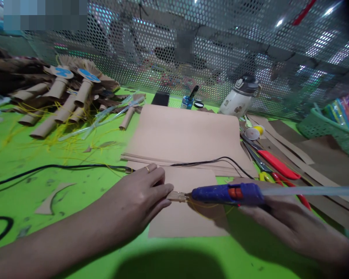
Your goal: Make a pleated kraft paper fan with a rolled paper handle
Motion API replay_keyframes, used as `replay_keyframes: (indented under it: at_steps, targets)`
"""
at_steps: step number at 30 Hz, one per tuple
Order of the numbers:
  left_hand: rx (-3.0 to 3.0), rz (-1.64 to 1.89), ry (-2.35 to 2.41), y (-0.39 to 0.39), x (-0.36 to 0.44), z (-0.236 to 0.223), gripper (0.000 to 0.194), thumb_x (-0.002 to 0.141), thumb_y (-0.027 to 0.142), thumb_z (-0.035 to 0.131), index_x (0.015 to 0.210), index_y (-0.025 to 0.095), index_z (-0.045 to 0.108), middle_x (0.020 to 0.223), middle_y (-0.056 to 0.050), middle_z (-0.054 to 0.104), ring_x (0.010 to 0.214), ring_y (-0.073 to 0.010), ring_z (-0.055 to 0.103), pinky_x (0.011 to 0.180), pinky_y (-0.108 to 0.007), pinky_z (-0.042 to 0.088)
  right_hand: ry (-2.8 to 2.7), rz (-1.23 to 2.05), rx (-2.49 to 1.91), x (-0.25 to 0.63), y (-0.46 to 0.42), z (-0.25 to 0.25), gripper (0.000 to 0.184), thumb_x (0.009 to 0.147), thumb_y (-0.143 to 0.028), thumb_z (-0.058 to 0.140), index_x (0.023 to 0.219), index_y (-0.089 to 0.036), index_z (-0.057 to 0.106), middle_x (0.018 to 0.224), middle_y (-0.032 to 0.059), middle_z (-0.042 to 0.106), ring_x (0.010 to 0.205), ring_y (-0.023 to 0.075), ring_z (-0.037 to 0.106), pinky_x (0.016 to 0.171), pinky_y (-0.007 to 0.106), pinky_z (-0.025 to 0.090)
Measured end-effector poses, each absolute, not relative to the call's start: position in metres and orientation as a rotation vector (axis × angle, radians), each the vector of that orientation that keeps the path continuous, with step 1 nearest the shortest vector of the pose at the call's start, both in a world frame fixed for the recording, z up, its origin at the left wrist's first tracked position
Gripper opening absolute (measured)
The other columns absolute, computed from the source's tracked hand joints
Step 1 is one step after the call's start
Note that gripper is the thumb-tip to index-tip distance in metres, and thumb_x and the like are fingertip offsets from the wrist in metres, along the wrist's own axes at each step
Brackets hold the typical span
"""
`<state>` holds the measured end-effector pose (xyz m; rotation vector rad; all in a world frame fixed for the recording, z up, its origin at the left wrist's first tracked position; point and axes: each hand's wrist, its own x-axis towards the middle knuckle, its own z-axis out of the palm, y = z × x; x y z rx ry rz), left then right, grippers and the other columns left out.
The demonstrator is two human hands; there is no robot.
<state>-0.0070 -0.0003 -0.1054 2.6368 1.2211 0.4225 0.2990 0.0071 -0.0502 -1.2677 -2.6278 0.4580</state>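
Your left hand (142, 192) pinches the narrow brown paper strip (178, 196) over the kraft paper sheet (174, 226), apparently to steady its end at the tip of the blue hot-glue gun (218, 194), which your right hand (292, 221) grips.

Head camera looks forward, down across the table (90, 182).

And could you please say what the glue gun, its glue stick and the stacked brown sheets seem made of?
The glue gun: probably hard plastic, with a smooth blue body.
Its glue stick: likely hot-melt resin, whitish and translucent.
The stacked brown sheets: paper or thin card, I can't tell which; matte, with thin edges.
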Motion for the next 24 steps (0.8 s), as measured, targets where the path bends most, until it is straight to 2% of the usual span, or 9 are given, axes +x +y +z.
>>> replay_keyframes:
  at_steps: [4,7,11,16,24]
  targets:
    - [2.636,0.423,1.220,0.001,-0.006,-0.105,0.025,0.097,0.028,0.041,0.089,0.018,0.063,0.085,-0.006,0.050,0.075,-0.0184,0.045,0.062,-0.032,0.033,-2.578,0.452,-1.312,0.295,0.006,-0.053,0.029,0.090,-0.043,0.052,0.096,-0.026,0.074,0.079,0.0028,0.077,0.068,0.0226,0.073,0.060,0.029,0.060]
    - [2.637,0.421,1.216,0.001,-0.006,-0.105,0.025,0.096,0.028,0.041,0.089,0.018,0.063,0.084,-0.006,0.050,0.075,-0.0184,0.045,0.063,-0.033,0.033,-2.559,0.472,-1.304,0.287,0.006,-0.054,0.031,0.091,-0.042,0.048,0.088,-0.025,0.074,0.076,0.0022,0.076,0.064,0.0204,0.071,0.062,0.028,0.060]
    - [2.639,0.421,1.220,0.001,-0.006,-0.106,0.025,0.097,0.028,0.041,0.090,0.018,0.063,0.085,-0.006,0.050,0.075,-0.0182,0.045,0.063,-0.033,0.033,-2.528,0.521,-1.295,0.289,0.008,-0.051,0.032,0.092,-0.041,0.047,0.088,-0.023,0.074,0.074,0.0019,0.076,0.062,0.0192,0.071,0.069,0.028,0.060]
    - [2.641,0.425,1.226,0.000,-0.006,-0.106,0.025,0.096,0.029,0.042,0.090,0.018,0.063,0.084,-0.006,0.050,0.074,-0.0180,0.044,0.062,-0.032,0.033,-2.530,0.545,-1.240,0.296,0.008,-0.049,0.029,0.090,-0.040,0.049,0.089,-0.025,0.075,0.075,0.0018,0.077,0.063,0.0207,0.072,0.065,0.027,0.060]
    - [2.644,0.420,1.217,0.001,-0.006,-0.103,0.024,0.096,0.028,0.043,0.089,0.018,0.064,0.085,-0.006,0.051,0.075,-0.0183,0.046,0.063,-0.032,0.034,-2.542,0.558,-1.313,0.288,0.006,-0.048,0.027,0.090,-0.039,0.050,0.087,-0.025,0.073,0.070,-0.0006,0.076,0.062,0.0211,0.072,0.069,0.029,0.061]
